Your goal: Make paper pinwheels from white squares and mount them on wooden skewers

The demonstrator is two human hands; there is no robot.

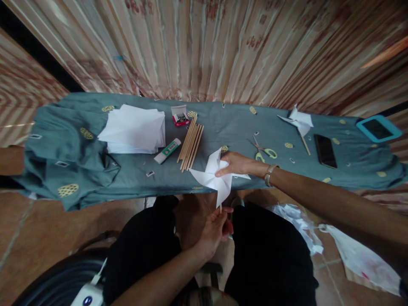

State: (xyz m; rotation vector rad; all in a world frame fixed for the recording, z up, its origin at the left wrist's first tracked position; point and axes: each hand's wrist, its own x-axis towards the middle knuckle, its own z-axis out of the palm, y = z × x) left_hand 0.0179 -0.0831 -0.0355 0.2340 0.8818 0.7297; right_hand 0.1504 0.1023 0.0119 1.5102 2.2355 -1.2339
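Observation:
A white paper pinwheel (208,179) is held between my two hands at the table's front edge. My right hand (234,164) grips it near the centre, thumb on the folded paper. Below, my left hand (216,227) pinches the wooden stick (220,208) under the pinwheel; most of that stick is hidden by the paper and fingers. Just left of the pinwheel lie several loose wooden sticks (191,144). Scissors (263,151) with green handles rest to the right of my right hand.
On the cloth-covered table (223,123) are a paper stack (134,129), a glue stick (168,151), a small red box (180,117) of pins, another pinwheel (299,121), a phone (325,151) and a blue-framed device (378,128). Crumpled paper (296,221) lies on the floor.

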